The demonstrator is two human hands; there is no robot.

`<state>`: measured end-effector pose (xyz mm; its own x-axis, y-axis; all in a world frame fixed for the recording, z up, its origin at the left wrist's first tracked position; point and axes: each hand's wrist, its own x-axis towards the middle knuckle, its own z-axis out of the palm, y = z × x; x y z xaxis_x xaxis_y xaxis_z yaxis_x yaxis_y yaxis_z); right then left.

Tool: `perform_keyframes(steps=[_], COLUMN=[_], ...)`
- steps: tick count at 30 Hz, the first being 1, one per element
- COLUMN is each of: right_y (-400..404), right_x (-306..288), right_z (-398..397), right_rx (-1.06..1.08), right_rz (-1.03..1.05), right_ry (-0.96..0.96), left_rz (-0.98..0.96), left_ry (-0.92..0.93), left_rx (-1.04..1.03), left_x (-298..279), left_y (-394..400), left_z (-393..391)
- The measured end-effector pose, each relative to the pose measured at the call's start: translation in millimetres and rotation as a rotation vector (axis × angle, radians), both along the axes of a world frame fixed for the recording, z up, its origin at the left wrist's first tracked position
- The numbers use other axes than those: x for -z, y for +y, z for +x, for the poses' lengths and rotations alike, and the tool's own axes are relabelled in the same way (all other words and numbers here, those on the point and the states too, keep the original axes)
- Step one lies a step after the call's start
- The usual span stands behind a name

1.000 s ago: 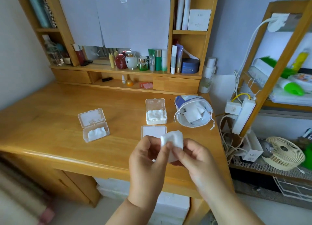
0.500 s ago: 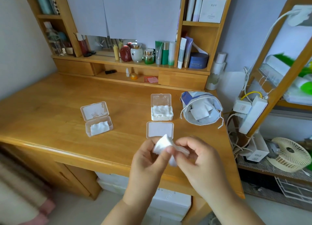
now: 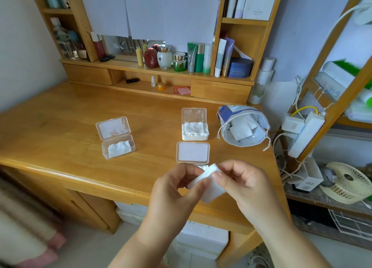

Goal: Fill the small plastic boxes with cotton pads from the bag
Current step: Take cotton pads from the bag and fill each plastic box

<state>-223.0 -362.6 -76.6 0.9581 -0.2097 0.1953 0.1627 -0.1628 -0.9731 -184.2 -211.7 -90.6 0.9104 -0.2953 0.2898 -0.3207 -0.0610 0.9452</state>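
Note:
My left hand (image 3: 173,191) and my right hand (image 3: 247,187) pinch a small stack of white cotton pads (image 3: 209,183) between them, above the desk's front edge. Right behind my hands lies a clear plastic box (image 3: 192,153) with its lid open; its base is hidden by my fingers. Farther back stands a second open box (image 3: 194,131) packed full of pads. A third open box (image 3: 117,145) on the left holds a few pads. The blue and white drawstring bag (image 3: 242,126) lies open at the right with pads inside.
The wooden desk (image 3: 60,126) carries a shelf unit with cosmetic bottles and jars (image 3: 181,60) at the back. A wooden rack (image 3: 330,98) with power strips and cables stands right of the desk, a small fan (image 3: 348,182) on its lower shelf.
My hands have shifted the pads from upright to a tilted, lower position between the fingers. The camera has tipped, so the desk items sit higher in view.

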Motion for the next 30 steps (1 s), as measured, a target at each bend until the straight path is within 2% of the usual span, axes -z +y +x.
perform_keyframes(steps=[5, 10, 16, 22, 26, 30], right_y=[0.0, -0.8, -3.4, -3.9, -5.8, -6.9], right_x=[0.1, -1.1, -5.3, -8.7, -9.9, -10.9], right_z=[-5.1, -11.2, -12.2, -13.2, -15.3, -15.6], right_rx=[0.005, 0.075, 0.087, 0.117, 0.112, 0.115], right_rz=[0.038, -0.106, -0.342, -0.395, -0.395, -0.373], right_ry=[-0.151, -0.258, -0.445, -0.518, -0.527, -0.540], left_rz=[0.020, -0.154, -0.134, -0.263, -0.226, -0.285], left_ry=[-0.108, -0.038, -0.064, 0.172, 0.267, 0.382], left_rx=[-0.094, -0.052, -0.022, 0.047, 0.142, 0.178], left_x=[-6.0, -7.3, -13.3, -23.0, -28.5, -31.5], left_y=[0.2, -3.1, -2.7, -2.2, -1.3, -2.1], left_z=[-6.4, -12.3, -17.6, -17.0, -12.7, -12.5])
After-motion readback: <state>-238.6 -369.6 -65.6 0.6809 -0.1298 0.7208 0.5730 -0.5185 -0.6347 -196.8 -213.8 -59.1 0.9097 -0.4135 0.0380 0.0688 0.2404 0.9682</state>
